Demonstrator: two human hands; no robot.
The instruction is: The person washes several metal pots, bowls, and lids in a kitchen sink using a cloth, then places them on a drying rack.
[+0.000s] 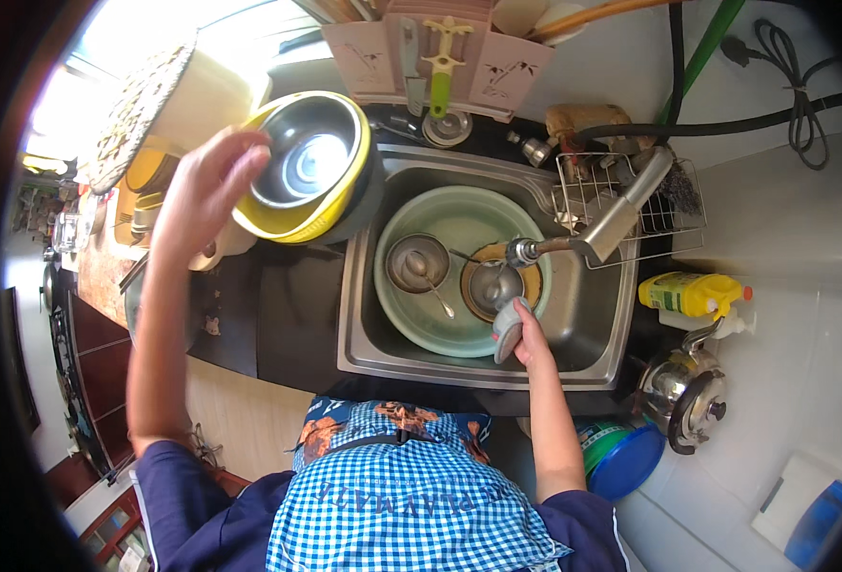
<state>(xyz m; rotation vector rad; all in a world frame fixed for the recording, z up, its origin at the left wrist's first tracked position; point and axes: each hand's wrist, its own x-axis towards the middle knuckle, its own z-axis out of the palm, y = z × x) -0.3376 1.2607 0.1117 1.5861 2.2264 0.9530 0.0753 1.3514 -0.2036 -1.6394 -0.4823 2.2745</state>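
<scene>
My left hand (224, 171) is raised at the left rim of a steel bowl (306, 151) nested in a yellow basin (299, 227); whether it touches the rim I cannot tell. My right hand (530, 342) grips a small grey dish (509, 332), tilted on its side over the near right rim of a pale green plastic basin (457, 343) in the sink. Inside that basin lie a small metal bowl (397, 266) with a spoon (439, 297), and another metal bowl (492, 286) on a brownish round dish (532, 275).
The faucet (610, 214) reaches over the steel sink (578, 357) from the right. Behind it stands a wire rack (678, 239). A yellow detergent bottle (678, 293) and a steel kettle (668, 386) sit to the right. A pink utensil holder (364, 61) stands at the back.
</scene>
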